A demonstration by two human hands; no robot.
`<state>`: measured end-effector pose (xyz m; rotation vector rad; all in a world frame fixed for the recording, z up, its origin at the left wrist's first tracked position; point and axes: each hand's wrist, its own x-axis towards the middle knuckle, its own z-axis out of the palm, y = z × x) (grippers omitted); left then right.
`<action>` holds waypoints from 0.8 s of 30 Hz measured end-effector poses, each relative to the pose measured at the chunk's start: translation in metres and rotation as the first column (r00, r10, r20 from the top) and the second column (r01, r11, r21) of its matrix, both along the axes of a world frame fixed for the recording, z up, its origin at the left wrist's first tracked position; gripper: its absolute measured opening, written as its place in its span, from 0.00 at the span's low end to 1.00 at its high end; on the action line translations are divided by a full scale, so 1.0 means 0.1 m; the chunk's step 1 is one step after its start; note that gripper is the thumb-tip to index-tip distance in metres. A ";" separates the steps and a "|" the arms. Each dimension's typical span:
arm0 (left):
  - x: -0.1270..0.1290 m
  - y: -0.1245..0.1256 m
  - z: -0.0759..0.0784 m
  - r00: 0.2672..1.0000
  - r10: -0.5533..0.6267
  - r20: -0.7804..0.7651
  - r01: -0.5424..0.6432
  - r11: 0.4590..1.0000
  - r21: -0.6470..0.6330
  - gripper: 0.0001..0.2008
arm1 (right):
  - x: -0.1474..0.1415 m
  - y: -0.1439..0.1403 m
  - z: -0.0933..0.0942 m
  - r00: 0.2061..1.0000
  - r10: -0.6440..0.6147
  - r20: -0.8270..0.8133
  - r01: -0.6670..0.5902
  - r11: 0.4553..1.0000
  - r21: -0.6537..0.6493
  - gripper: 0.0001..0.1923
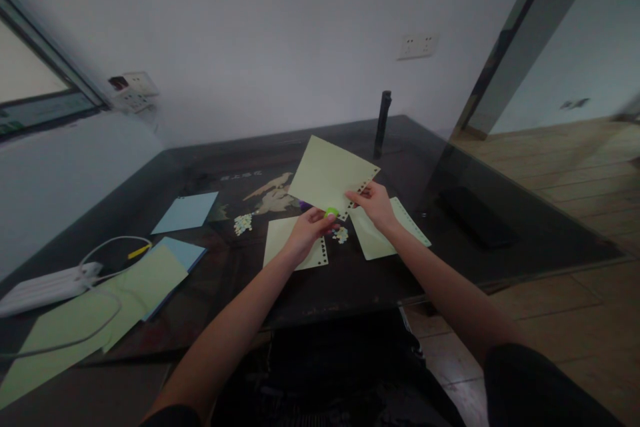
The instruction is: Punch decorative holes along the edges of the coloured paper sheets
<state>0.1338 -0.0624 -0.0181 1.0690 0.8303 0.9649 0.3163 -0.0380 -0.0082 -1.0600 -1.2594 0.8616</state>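
Note:
My right hand [373, 203] is closed on a pale green sheet of paper [327, 173], raised and tilted above the table, with a row of small holes along its lower right edge. My left hand [310, 230] is closed round a small lime-green hole punch [331, 213] at the sheet's bottom corner. Beneath my left hand lies a pale green sheet [280, 237] with holes along its right edge. A further punched sheet [375, 240] lies under my right wrist. Between these two sheets is a small pile of paper bits [341, 235]. Something purple shows partly behind the raised sheet.
Another pile of paper bits [243, 224] lies left of centre on the dark table [300, 300]. Blue paper [187, 211], green sheets [145, 280] and a white power strip [45, 288] with a cable are at left. A black upright cylinder [383, 123] stands at the back.

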 end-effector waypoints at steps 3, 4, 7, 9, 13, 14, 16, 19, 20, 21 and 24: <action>0.01 0.01 -0.01 0.999 0.008 -0.033 -0.008 1.000 0.011 0.17 | -0.01 -0.01 0.01 0.999 0.038 0.002 -0.038 0.999 0.006 0.17; 0.01 0.01 -0.01 1.000 0.009 -0.027 -0.009 1.000 0.012 0.17 | -0.01 -0.01 0.00 0.999 0.045 0.006 -0.045 0.999 0.005 0.17; 0.02 0.01 -0.02 1.000 0.005 0.024 -0.005 1.000 -0.003 0.17 | -0.01 -0.01 -0.01 0.997 0.068 0.045 -0.067 0.998 -0.013 0.16; 0.02 0.01 -0.03 0.999 0.004 0.054 -0.003 1.000 -0.019 0.18 | -0.02 -0.01 -0.03 0.992 0.092 0.086 -0.090 0.995 -0.032 0.15; 0.03 0.00 -0.05 0.998 0.007 0.064 -0.004 0.999 -0.041 0.19 | -0.02 0.00 -0.08 0.980 0.128 0.150 -0.120 0.991 -0.058 0.14; 0.03 0.00 -0.05 0.998 0.004 0.061 -0.002 0.999 -0.040 0.19 | -0.01 0.00 -0.09 0.978 0.133 0.163 -0.124 0.990 -0.062 0.14; 0.03 0.00 -0.06 0.998 -0.001 0.058 0.003 0.999 -0.036 0.18 | -0.01 0.01 -0.12 0.971 0.142 0.190 -0.131 0.989 -0.068 0.13; 0.03 0.00 -0.07 0.999 -0.001 0.054 0.003 0.999 -0.033 0.17 | -0.01 0.02 -0.14 0.965 0.144 0.218 -0.133 0.989 -0.062 0.12; 0.03 0.00 -0.08 0.999 -0.001 0.049 0.002 0.999 -0.034 0.17 | -0.01 0.02 -0.14 0.964 0.141 0.227 -0.131 0.990 -0.061 0.12; 0.03 0.01 -0.08 0.999 0.000 0.040 0.002 0.999 -0.036 0.16 | -0.01 0.02 -0.14 0.963 0.138 0.233 -0.128 0.990 -0.060 0.11; 0.02 0.01 -0.09 1.000 0.005 0.008 -0.005 0.999 -0.044 0.15 | -0.03 0.01 -0.14 0.962 0.132 0.238 -0.121 0.991 -0.061 0.11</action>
